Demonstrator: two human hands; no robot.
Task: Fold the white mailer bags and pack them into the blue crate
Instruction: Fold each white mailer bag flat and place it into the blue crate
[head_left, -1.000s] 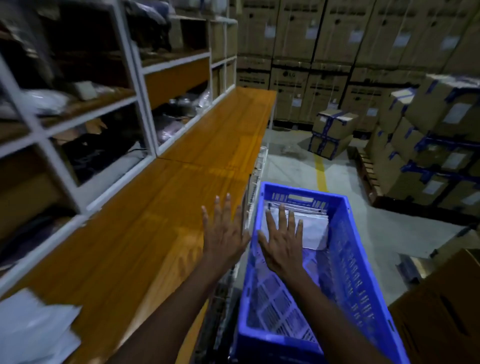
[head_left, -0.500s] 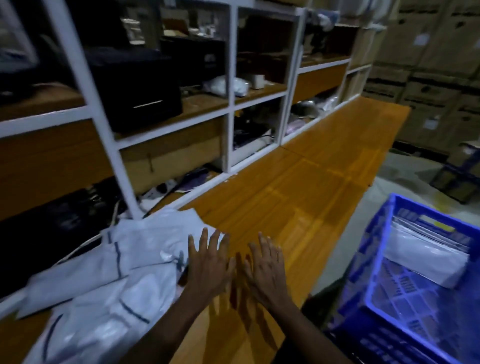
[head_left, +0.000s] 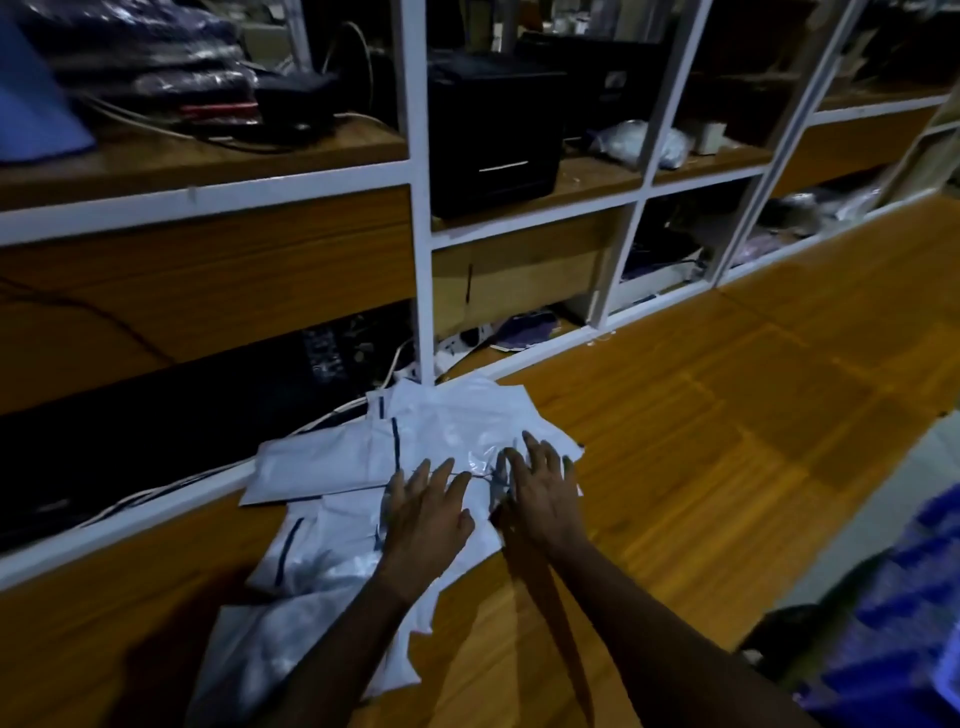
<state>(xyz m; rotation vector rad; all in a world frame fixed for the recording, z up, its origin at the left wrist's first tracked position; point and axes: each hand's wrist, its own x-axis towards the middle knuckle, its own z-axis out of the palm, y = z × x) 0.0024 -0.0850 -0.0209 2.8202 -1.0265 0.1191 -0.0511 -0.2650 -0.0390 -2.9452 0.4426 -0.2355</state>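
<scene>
white mailer bags (head_left: 441, 441) piled loosely, unfolded

A warehouse packing station: stocked shelving (head_left: 421, 208), wooden worktop (head_left: 727, 441), mailer bags (head_left: 441, 431).

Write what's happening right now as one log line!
left hand: open, at white mailer bags | right hand: open, same bags | blue crate: far right, blurred

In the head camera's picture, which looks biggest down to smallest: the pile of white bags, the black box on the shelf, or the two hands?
1. pile of white bags
2. black box, which sits farther off, so its true size is unsure
3. left hand and right hand: alike, not ranked
</scene>
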